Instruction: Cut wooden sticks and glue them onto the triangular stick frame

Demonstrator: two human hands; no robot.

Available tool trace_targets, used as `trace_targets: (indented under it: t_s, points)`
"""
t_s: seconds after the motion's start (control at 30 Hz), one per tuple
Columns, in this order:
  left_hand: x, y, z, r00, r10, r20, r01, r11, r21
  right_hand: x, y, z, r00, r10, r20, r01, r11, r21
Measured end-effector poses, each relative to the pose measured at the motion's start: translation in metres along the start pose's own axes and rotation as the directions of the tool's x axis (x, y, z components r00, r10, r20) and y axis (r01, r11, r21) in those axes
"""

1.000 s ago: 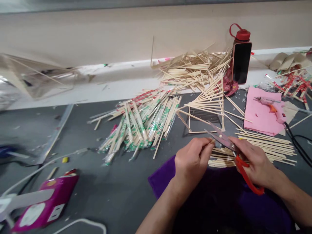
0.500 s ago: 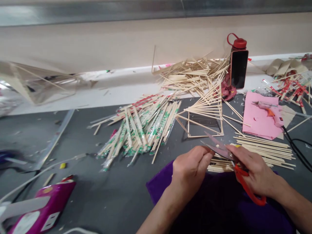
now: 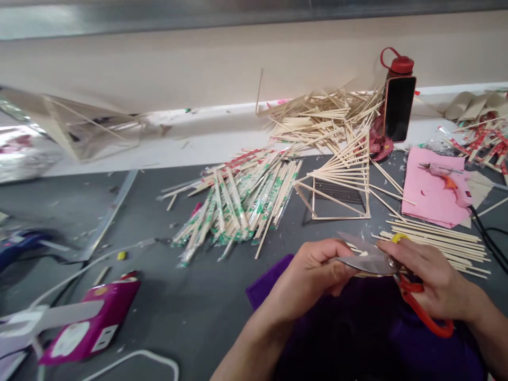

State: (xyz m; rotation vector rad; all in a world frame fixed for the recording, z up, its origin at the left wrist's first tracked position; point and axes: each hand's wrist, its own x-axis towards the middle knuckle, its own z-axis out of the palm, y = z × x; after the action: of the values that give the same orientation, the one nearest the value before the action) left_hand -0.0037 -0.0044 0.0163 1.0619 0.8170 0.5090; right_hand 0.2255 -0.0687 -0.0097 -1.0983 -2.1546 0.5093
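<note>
My right hand (image 3: 440, 275) is closed on a pair of scissors (image 3: 426, 312) with red handles. Their blades are parted and point left toward my left hand (image 3: 319, 275). That hand is closed in a pinch, its fingertips against the lower blade. A small pale end of a wooden stick (image 3: 363, 254) shows between the blades; my fingers hide the rest. Just beyond my hands stands a frame of glued wooden sticks (image 3: 341, 217), with a fan of sticks twisting up one side. Loose bare sticks (image 3: 440, 243) lie in a row behind my right hand.
Wrapped chopsticks (image 3: 238, 206) lie left of the frame, and a heap of sticks (image 3: 317, 119) lies behind. A phone (image 3: 400, 108) leans on a red-capped bottle (image 3: 402, 64). A glue gun (image 3: 450, 182) rests on pink paper (image 3: 416, 185). A magenta box (image 3: 95, 317) and cables are at left.
The view has shifted slightly left. My left hand has turned, bringing its thumb and fingertips up along the lower blade. The scissors remain in my right hand with blades apart.
</note>
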Motion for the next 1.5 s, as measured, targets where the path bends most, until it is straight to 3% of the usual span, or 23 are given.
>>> trace_targets:
  t_s: [0.2, 0.23, 0.3, 0.33, 0.4, 0.47, 0.5, 0.57, 0.6, 0.7, 0.77, 0.87, 1.0, 1.13, 1.27, 1.5]
  points:
    - [0.005, -0.002, -0.004, 0.983, -0.138, 0.123, 0.150, 0.985, -0.088, 0.001, 0.002, -0.004, 0.999, -0.007, 0.034, 0.008, 1.000, -0.025]
    - [0.006, -0.003, -0.003, 0.989, -0.116, 0.095, 0.121, 0.992, -0.048, 0.000, 0.003, -0.003, 0.999, 0.005, 0.034, -0.004, 1.000, -0.030]
    - [0.009, -0.006, 0.001, 0.995, 0.037, -0.090, -0.023, 0.987, 0.156, -0.001, 0.005, -0.002, 0.998, 0.050, 0.023, -0.049, 0.998, -0.050]
    - [0.011, -0.007, 0.004, 0.964, 0.173, -0.201, -0.102, 0.941, 0.322, -0.001, 0.006, 0.000, 0.997, 0.079, 0.012, -0.078, 0.995, -0.061]
    - [0.014, -0.012, 0.009, 0.818, 0.491, -0.300, -0.198, 0.730, 0.654, -0.001, 0.006, 0.002, 0.991, 0.136, -0.008, -0.136, 0.988, -0.069]
    - [0.017, -0.017, 0.012, 0.657, 0.718, -0.229, -0.234, 0.483, 0.844, 0.000, 0.003, 0.005, 0.983, 0.181, -0.019, -0.182, 0.982, -0.055]
    - [0.017, -0.019, 0.012, 0.598, 0.781, -0.179, -0.240, 0.387, 0.890, 0.000, 0.000, 0.006, 0.980, 0.196, -0.021, -0.197, 0.979, -0.046]
    - [0.017, -0.022, 0.011, 0.522, 0.847, -0.101, -0.231, 0.254, 0.939, 0.001, -0.004, 0.009, 0.979, 0.202, -0.027, -0.203, 0.979, -0.032]
    - [0.017, -0.022, 0.010, 0.509, 0.858, -0.074, -0.222, 0.214, 0.951, 0.001, -0.005, 0.010, 0.980, 0.195, -0.032, -0.196, 0.980, -0.028]
    - [0.014, -0.019, 0.008, 0.538, 0.843, -0.024, -0.235, 0.178, 0.956, 0.000, -0.006, 0.012, 0.985, 0.166, -0.046, -0.167, 0.986, -0.018]
    - [0.011, -0.016, 0.008, 0.591, 0.806, -0.033, -0.268, 0.236, 0.934, 0.000, -0.005, 0.011, 0.987, 0.157, -0.044, -0.158, 0.987, -0.012]
    - [0.008, -0.011, 0.008, 0.696, 0.711, -0.100, -0.312, 0.426, 0.849, -0.002, -0.003, 0.007, 0.990, 0.142, -0.027, -0.142, 0.990, -0.011]
    - [0.007, -0.010, 0.006, 0.850, 0.494, -0.184, -0.311, 0.751, 0.582, -0.002, 0.000, 0.003, 0.994, 0.108, -0.008, -0.109, 0.994, -0.031]
    - [0.007, -0.005, 0.004, 0.952, 0.259, -0.164, -0.208, 0.939, 0.274, -0.001, 0.003, 0.002, 0.999, 0.051, -0.010, -0.052, 0.998, -0.032]
    - [0.006, 0.000, 0.004, 0.992, 0.036, -0.124, -0.032, 0.999, 0.036, 0.000, 0.004, 0.001, 1.000, 0.029, 0.009, -0.029, 0.999, -0.016]
    - [0.009, -0.004, -0.004, 0.985, -0.173, 0.023, 0.175, 0.976, -0.132, 0.000, 0.002, 0.000, 1.000, 0.006, 0.010, -0.006, 1.000, -0.031]
